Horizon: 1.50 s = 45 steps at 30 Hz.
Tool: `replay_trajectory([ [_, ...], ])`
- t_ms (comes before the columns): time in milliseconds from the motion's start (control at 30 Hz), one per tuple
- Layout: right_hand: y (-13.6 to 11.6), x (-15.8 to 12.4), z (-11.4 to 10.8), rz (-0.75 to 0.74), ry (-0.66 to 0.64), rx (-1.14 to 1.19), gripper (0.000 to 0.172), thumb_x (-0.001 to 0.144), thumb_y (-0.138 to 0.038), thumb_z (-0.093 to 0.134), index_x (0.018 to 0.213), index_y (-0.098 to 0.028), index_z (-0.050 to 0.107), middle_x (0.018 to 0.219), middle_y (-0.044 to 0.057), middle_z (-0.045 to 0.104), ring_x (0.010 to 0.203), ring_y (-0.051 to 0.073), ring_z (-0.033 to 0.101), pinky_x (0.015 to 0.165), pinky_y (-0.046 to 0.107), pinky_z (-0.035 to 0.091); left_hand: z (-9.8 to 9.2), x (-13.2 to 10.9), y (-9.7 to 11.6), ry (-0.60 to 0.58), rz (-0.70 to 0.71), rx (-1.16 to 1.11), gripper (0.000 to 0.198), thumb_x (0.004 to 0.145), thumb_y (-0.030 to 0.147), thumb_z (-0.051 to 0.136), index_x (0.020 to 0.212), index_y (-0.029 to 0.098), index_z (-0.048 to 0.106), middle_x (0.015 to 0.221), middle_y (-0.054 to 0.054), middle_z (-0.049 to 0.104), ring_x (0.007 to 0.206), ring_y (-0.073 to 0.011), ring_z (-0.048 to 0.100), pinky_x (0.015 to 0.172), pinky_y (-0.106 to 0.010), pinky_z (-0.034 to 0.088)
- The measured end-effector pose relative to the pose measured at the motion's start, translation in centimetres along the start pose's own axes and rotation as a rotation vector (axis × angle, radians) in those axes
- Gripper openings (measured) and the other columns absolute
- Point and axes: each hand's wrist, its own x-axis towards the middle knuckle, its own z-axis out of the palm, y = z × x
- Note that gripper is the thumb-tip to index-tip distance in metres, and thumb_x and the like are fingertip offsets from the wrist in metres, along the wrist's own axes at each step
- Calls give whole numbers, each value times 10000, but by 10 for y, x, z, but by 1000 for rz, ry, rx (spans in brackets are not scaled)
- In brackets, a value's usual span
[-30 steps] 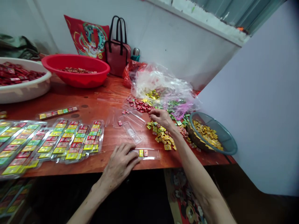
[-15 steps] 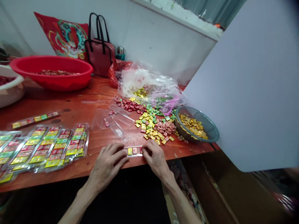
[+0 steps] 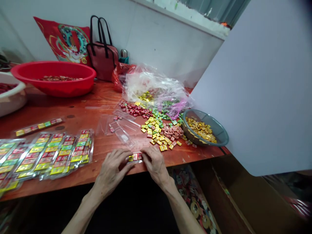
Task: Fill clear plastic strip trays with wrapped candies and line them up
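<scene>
My left hand is closed round the left end of a narrow clear plastic tray at the table's front edge. A yellow, a pink and a red small wrapped piece sit side by side in it. The thumb and fingers of my right hand are pinched at the red piece, partly hiding it and the tray's right end. Just beyond lies a loose pile of yellow pieces, pink pieces, dark red pieces and green ones. Clear empty trays lie behind my hands.
Filled packs overlap at left, with one more pack behind them. A red basin and a white basin stand at the back left. At right is a grey basket of gold pieces, beside a large pale panel.
My right hand has moved left along the tray, bringing the red piece up against the pink one. My left hand stays at the tray's left end. The view has shifted slightly.
</scene>
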Motion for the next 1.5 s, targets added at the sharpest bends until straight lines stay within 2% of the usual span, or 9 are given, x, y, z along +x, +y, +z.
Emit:
replay_trajectory([
  [200,-1,-3,-7,12,67,59,145,918,-171,497,952,-200,635,869,46,655,848,194,552,822,343,430,2,-1,-2,7,-1,-14,293,874,374,617,1137,246,587,1110,-65,649,1034,-245,572,854,-389,437],
  [400,-2,-10,11,-47,85,-32,120,920,-200,526,958,-212,639,840,24,662,802,178,555,769,323,406,1,1,0,-8,-12,-18,277,886,392,594,1118,240,587,1099,-68,646,1024,-243,574,850,-389,437],
  [533,1,-12,21,-101,154,-40,134,927,-210,508,968,-197,635,847,43,658,807,183,557,752,315,415,1,2,-1,-18,-15,-25,284,883,412,592,1114,246,595,1095,-63,646,1017,-242,574,852,-393,439],
  [767,1,-16,17,-124,331,82,121,915,-172,506,925,-178,627,833,50,657,797,182,561,767,322,435,-1,3,2,-10,-38,-55,300,858,405,622,1109,241,630,1123,-67,660,1055,-256,572,883,-410,456],
  [1233,8,-18,24,-169,385,23,169,919,-226,494,875,-173,648,757,45,634,731,181,534,721,303,417,-3,4,4,-8,-62,-76,321,816,430,653,1051,211,652,1037,-72,677,985,-250,591,860,-397,479],
  [1500,4,-18,19,-145,372,46,169,907,-213,488,837,-175,637,745,46,633,732,182,540,716,306,423,-4,4,5,-17,-73,-83,375,810,494,635,1056,211,652,1043,-79,669,994,-259,586,862,-405,482],
])
